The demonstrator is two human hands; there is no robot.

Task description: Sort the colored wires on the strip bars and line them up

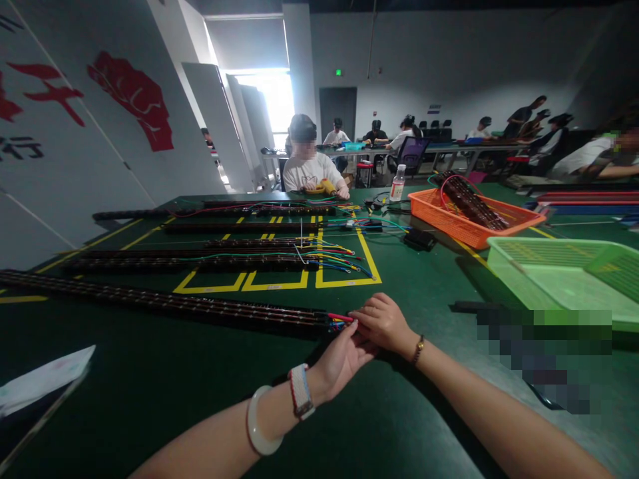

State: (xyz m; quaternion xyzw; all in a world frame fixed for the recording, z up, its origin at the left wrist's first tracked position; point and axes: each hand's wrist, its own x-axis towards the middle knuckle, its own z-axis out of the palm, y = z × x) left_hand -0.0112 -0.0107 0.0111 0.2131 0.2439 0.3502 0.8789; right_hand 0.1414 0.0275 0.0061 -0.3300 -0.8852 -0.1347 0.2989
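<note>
A long black bar assembly (200, 301) with rows of shiny strips lies across the near part of the table. Coloured wires (340, 319), red and blue among them, come out of its right end. My right hand (383, 324) has its fingers closed around the free ends of these wires. From below, my left hand (344, 359) meets it, thumb against the wires and fingers reaching under the right hand. The wire tips are hidden between my hands.
Several similar bars (200, 259) with loose wires lie farther back, over yellow tape outlines. At right stand an orange basket (449, 226) holding a dark bundle and a green basket (564, 316). A bottle (398, 183) and a seated person (312, 169) are across the table.
</note>
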